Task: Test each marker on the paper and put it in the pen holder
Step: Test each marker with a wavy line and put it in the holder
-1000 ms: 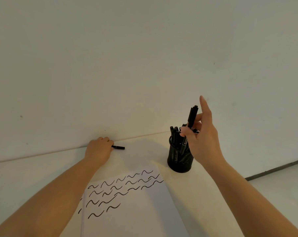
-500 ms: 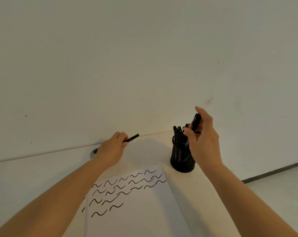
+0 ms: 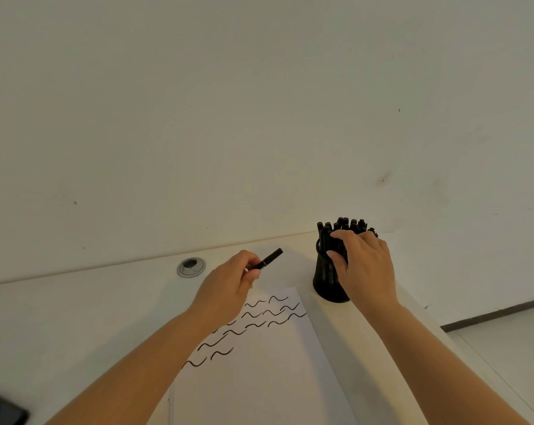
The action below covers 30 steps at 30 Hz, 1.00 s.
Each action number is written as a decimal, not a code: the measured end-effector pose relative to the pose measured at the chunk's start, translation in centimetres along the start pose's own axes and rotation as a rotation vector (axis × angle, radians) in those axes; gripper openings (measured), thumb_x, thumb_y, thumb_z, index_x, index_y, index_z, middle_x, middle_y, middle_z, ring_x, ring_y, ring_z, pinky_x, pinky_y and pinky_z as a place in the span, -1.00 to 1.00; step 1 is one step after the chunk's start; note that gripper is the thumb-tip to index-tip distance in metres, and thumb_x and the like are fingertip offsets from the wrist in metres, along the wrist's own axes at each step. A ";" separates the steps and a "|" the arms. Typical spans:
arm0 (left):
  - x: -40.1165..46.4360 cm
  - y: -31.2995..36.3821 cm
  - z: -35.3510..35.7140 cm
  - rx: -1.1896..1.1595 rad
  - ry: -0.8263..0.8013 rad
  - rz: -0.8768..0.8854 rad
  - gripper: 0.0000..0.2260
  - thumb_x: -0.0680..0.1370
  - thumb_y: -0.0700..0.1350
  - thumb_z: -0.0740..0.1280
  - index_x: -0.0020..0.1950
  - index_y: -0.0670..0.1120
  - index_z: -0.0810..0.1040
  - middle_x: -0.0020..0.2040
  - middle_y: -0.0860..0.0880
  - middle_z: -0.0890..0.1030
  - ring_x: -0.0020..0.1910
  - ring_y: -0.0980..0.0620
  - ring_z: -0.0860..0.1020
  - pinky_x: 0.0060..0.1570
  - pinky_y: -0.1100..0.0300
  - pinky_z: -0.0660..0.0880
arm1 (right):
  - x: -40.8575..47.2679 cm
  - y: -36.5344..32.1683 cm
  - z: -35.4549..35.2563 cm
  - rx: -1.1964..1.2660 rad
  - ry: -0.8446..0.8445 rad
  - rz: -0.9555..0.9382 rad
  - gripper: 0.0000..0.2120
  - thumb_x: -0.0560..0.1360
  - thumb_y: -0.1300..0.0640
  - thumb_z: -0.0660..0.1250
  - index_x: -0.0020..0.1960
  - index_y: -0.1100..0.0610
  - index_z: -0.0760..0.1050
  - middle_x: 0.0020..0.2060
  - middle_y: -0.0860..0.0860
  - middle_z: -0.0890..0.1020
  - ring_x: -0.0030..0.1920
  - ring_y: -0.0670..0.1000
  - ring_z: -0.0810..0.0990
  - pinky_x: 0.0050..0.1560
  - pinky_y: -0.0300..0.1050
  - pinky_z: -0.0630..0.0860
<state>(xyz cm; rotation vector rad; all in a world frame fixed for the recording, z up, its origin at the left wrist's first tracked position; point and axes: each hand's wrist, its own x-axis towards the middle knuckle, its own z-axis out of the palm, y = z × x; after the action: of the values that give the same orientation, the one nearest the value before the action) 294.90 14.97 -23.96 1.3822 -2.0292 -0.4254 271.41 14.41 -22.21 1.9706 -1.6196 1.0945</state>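
A: Where does the person have the marker?

B: The left hand (image 3: 228,283) pinches a black marker (image 3: 267,259) near its lower end between thumb and curled fingers. The barrel points toward two o'clock, lifted off the white desk (image 3: 75,317), just beyond the top edge of the paper (image 3: 259,378). Held low like that, it looks ready to be uncapped or passed across — a guess, since the view does not show whether a cap is on.

A: And the right hand?

B: The right hand (image 3: 363,268) sits against the black mesh pen holder (image 3: 324,280), at three o'clock from the marker. Its fingers are bent and lie over the tops of the markers in the holder (image 3: 348,225), with the thumb down on the holder's near side. Whether they pinch one marker or only press on the bunch cannot be told; the likely reason for the hand being there is to seat a marker or steady the holder.

A: How far along is the testing?

B: Rows of black squiggles (image 3: 259,317) fill the paper's upper left, and the holder is crowded, so most markers seem to be done. The holder stands just beside the paper's top right corner — a short trip from test to storage.

A: Anything else around?

B: A round cable grommet (image 3: 191,266) at nine o'clock from the left hand, and a dark object (image 3: 2,409) at the lower left corner, too cropped to name.
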 end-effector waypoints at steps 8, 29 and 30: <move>-2.9 2.5 0.6 -0.136 0.048 -0.014 -0.93 0.58 -0.08 0.18 0.00 0.10 0.41 -0.20 0.16 0.54 -0.21 0.21 0.53 -0.21 0.23 0.45 | -0.9 -1.0 -0.8 -0.049 0.077 -0.030 -0.76 0.34 0.22 0.45 -0.01 0.23 0.55 -0.09 0.14 0.63 0.03 0.21 0.49 -0.06 0.11 0.47; -7.6 3.6 0.3 -0.268 0.117 -0.090 -0.78 0.52 -0.11 0.32 -0.14 0.26 0.52 -0.25 0.25 0.60 -0.25 0.28 0.55 -0.27 0.46 0.40 | -5.2 -8.6 -2.5 1.084 -0.261 0.668 -0.81 0.53 0.11 0.22 -0.20 0.03 0.55 -0.51 -0.19 0.51 -0.41 -0.21 0.42 -0.34 -0.37 0.34; -7.9 3.3 0.3 -0.262 0.114 -0.105 -0.78 0.52 -0.10 0.32 -0.15 0.27 0.53 -0.26 0.26 0.60 -0.25 0.27 0.54 -0.27 0.47 0.39 | -5.3 -8.5 -2.5 1.097 -0.229 0.723 -0.81 0.54 0.11 0.21 -0.20 0.02 0.55 -0.51 -0.18 0.51 -0.42 -0.22 0.43 -0.32 -0.35 0.35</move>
<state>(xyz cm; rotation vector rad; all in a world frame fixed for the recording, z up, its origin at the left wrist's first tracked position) 294.31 23.51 -24.76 1.3225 -1.7458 -0.6204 278.33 22.02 -22.96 2.1264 -2.2000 2.5320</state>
